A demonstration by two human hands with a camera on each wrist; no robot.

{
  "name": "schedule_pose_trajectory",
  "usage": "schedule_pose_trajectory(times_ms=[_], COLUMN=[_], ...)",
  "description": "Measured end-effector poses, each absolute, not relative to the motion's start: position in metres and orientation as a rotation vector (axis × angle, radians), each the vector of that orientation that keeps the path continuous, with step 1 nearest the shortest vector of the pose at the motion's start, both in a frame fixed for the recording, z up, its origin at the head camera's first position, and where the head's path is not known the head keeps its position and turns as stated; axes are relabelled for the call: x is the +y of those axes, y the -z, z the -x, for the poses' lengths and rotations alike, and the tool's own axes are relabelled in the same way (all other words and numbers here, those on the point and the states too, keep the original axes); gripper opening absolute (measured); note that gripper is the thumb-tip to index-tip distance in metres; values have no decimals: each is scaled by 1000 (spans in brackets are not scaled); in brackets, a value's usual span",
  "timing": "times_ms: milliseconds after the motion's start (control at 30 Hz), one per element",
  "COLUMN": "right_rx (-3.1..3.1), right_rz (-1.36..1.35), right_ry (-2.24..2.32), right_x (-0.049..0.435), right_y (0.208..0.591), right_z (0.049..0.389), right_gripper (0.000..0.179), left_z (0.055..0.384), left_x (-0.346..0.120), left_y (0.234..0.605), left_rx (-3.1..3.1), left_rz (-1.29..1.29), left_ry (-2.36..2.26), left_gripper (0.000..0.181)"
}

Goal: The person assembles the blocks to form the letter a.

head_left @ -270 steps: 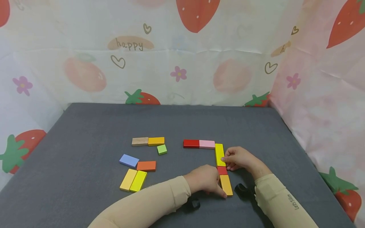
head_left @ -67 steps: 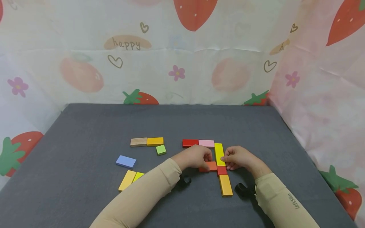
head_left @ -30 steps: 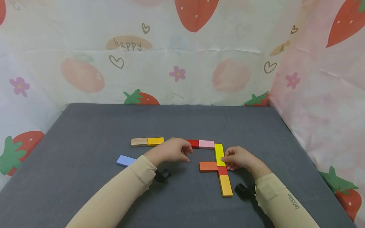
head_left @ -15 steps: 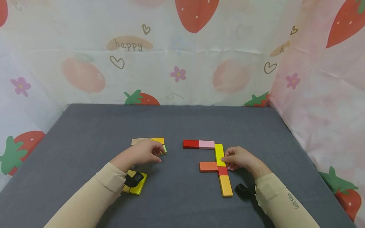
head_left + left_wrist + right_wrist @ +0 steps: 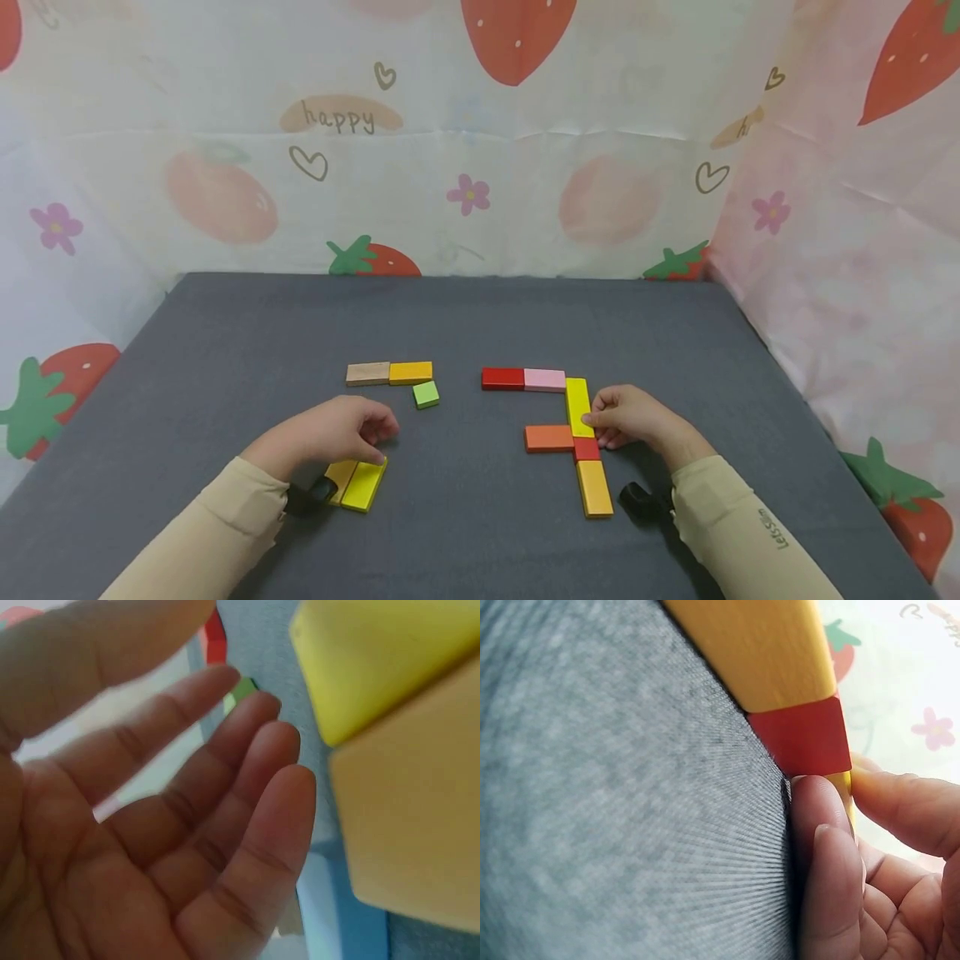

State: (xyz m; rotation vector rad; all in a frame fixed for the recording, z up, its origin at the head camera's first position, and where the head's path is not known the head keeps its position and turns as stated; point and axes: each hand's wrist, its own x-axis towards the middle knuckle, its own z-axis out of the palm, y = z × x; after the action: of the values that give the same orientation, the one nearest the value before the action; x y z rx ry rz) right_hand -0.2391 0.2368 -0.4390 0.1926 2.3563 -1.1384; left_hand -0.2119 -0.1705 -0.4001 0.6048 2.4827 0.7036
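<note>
My left hand (image 5: pixel 330 429) hovers on the left side, holding nothing, its fingers loosely bent. Just under it lie a bright yellow block (image 5: pixel 364 485) and a tan-yellow block (image 5: pixel 342 472), side by side. A blue block (image 5: pixel 334 922), hidden in the head view, shows beside them in the left wrist view. On the right, my right hand (image 5: pixel 637 421) steadies a long yellow block (image 5: pixel 576 404), thumb on its top and curled fingers along its side. That block adjoins a small red block (image 5: pixel 587 449), followed by an orange-yellow block (image 5: pixel 595 492). An orange block (image 5: pixel 547 439) sticks out leftward from the joint.
A red block (image 5: pixel 502 379) and a pink block (image 5: pixel 544 381) run in line to the yellow block's far end. Farther left lie a plain wood block (image 5: pixel 367 374), an amber block (image 5: pixel 411 373) and a green cube (image 5: pixel 426 394). Patterned cloth (image 5: pixel 420 167) stands behind the grey table (image 5: pixel 465 542).
My left hand set the orange block against the right-hand shape, released it, then moved left and down over the yellow and tan-yellow blocks. My right hand stays at the long yellow block.
</note>
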Motion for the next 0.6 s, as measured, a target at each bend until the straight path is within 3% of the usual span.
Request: schedule_pose_trajectory(times_ms=[600], right_rx=[2366], right_rz=[-193], right_ry=[1127], right_x=[237], right_y=[439], right_z=[240], right_gripper=[20], left_z=[201], left_x=[-179], left_y=[402], left_rx=[2464], left_rz=[-812], left_ry=[-544], left_gripper=[30])
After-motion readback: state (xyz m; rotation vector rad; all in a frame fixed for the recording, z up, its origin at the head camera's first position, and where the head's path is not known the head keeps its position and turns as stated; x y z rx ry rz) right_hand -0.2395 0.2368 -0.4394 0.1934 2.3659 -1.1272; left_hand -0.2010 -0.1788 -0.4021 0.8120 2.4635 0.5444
